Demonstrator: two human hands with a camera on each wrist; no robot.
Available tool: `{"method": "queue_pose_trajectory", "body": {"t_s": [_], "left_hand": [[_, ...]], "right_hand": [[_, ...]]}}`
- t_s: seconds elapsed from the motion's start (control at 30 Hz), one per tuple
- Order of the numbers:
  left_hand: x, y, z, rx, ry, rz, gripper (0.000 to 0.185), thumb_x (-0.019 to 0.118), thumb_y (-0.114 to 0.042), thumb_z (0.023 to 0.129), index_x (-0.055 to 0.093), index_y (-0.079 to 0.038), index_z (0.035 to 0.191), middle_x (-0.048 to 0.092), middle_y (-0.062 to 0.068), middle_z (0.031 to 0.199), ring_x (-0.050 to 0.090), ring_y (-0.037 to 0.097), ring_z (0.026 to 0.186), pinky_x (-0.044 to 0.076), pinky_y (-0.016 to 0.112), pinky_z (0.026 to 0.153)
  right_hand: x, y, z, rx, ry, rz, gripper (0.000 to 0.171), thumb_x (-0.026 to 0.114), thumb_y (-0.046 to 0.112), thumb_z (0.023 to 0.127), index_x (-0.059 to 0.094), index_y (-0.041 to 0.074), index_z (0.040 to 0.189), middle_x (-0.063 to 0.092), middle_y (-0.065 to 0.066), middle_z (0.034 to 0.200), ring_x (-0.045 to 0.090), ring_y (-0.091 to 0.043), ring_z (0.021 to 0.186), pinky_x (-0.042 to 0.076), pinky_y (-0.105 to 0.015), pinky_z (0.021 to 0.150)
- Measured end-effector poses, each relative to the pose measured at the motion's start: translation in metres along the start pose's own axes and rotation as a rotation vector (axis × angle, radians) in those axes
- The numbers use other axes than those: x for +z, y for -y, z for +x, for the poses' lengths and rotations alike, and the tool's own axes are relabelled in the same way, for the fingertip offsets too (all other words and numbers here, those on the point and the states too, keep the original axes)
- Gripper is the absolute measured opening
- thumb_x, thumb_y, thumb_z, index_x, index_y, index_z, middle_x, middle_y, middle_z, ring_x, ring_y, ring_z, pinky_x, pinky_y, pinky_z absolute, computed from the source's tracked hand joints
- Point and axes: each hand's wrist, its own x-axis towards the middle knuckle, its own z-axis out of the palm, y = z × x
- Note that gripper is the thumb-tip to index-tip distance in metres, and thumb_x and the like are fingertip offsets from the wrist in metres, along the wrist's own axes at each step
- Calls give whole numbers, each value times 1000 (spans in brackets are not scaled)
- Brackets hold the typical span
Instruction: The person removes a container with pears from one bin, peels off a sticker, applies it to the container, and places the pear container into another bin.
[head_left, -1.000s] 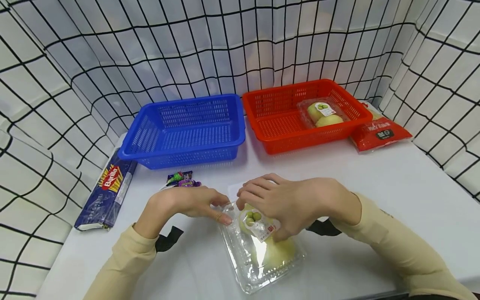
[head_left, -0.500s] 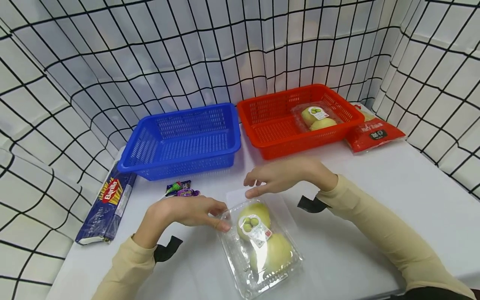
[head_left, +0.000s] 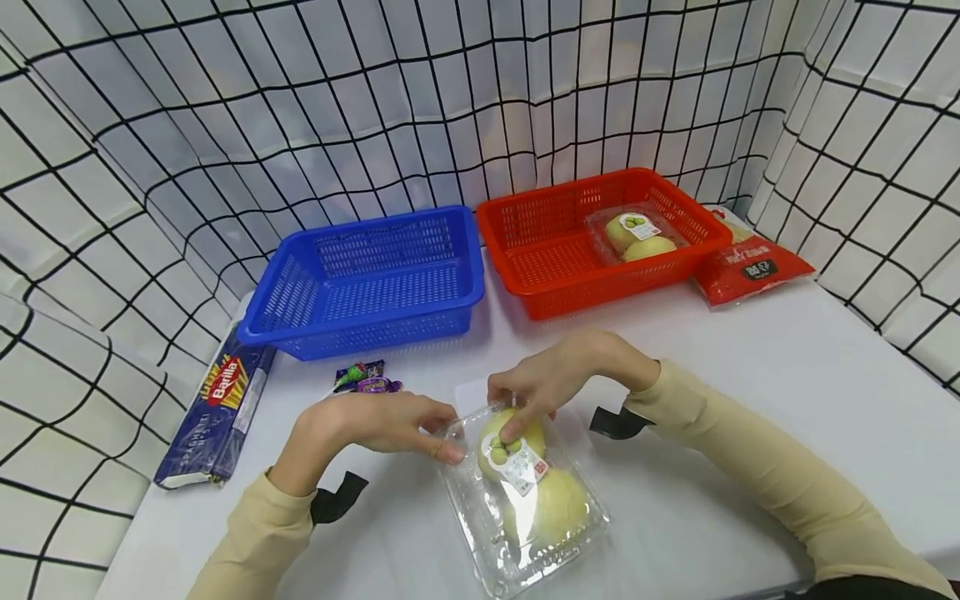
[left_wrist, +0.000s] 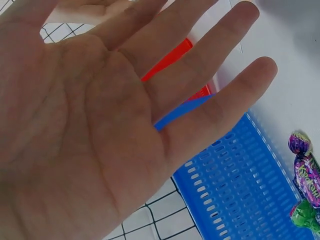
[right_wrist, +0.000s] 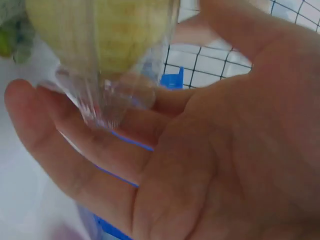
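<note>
The head camera looks forward and down over the whole counter (head_left: pixel 750 400) from above. The left wrist camera sits close under its palm, facing the blue basket (left_wrist: pixel 240 190). The right wrist camera, equally near, shares the clear fruit box (right_wrist: pixel 115 75) with the head view (head_left: pixel 525 500).

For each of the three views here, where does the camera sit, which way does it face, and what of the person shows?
Head: looks forward and down at the table; both sleeved forearms, left hand and right hand at the clear fruit pack.
Left wrist: under the left hand, facing along the open palm toward the blue basket and candies.
Right wrist: under the right hand, facing its palm and the fruit pack's corner.
Shared: the blue basket appears in the head and left wrist views.
</note>
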Motion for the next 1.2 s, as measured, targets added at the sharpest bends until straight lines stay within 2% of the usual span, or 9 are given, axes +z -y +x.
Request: {"method": "queue_pose_trajectory", "body": {"t_s": [0.17, 0.27, 0.4, 0.53, 0.67, 0.8, 0.9, 1.03, 1.2], "left_hand": [[-1, 7, 0, -27, -46, -17, 55, 50, -60, 102, 61, -19, 137, 65, 2, 139, 61, 25, 129, 48, 49, 112], [-2, 11, 0, -36, -83, -58, 68, 38, -61, 106, 48, -13, 153, 51, 8, 158, 48, 31, 146, 38, 53, 122], [-3, 14, 2, -24, -121, -130, 74, 26, -59, 109, 36, -7, 159, 38, 12, 165, 35, 34, 155, 29, 53, 128], [-3, 19, 6, 24, -127, -129, 73, 20, -56, 110, 43, -4, 156, 40, 15, 164, 35, 35, 155, 28, 53, 128], [-3, 23, 10, 62, -55, -75, 67, 24, -53, 111, 44, -7, 156, 37, 14, 166, 30, 35, 157, 25, 54, 129], [0, 23, 12, 12, -15, 0, 72, 35, -62, 106, 40, -14, 159, 36, 7, 167, 32, 30, 157, 27, 52, 128], [3, 20, 14, -19, -15, 33, 75, 40, -68, 102, 41, -19, 158, 35, 3, 168, 33, 28, 157, 29, 50, 128], [6, 16, 15, -49, -17, 46, 73, 47, -67, 100, 43, -21, 158, 35, 1, 168, 33, 27, 157, 30, 50, 128], [9, 10, 13, -75, -38, 50, 70, 51, -61, 101, 43, -20, 158, 32, 4, 170, 33, 29, 157, 29, 51, 128]], "right_hand": [[0, 0, -4, 8, -21, 139, 51, 74, 42, 93, 44, 14, 123, 60, -3, 118, 68, -16, 93, 64, -38, 77], [-5, 0, -14, -10, -59, 173, 56, 77, 41, 91, 41, 11, 122, 60, -6, 114, 68, -18, 95, 65, -42, 76], [-15, 0, -31, -29, -179, 124, 60, 82, 43, 86, 41, 12, 118, 58, -6, 105, 67, -18, 96, 65, -43, 74], [-24, 1, -52, -26, -325, -8, 63, 84, 47, 82, 42, 15, 115, 52, -4, 97, 62, -16, 90, 62, -31, 71], [-28, 5, -76, -14, -461, -147, 61, 84, 49, 81, 43, 17, 113, 54, -1, 92, 57, -14, 81, 52, -28, 70], [-31, 5, -100, -2, -589, -182, 57, 84, 43, 82, 44, 16, 112, 60, 1, 96, 60, -12, 82, 54, -29, 74], [-37, -4, -115, -8, -703, -213, 51, 83, 36, 84, 46, 14, 112, 63, 2, 105, 62, -11, 94, 57, -31, 85], [-47, -20, -130, -40, -848, -220, 45, 81, 23, 88, 48, 12, 117, 66, -1, 122, 62, -17, 116, 56, -40, 99], [-80, -36, -139, -34, -1023, -142, 39, 68, 19, 99, 43, 6, 126, 63, -12, 135, 60, -30, 127, 50, -52, 106]]}}
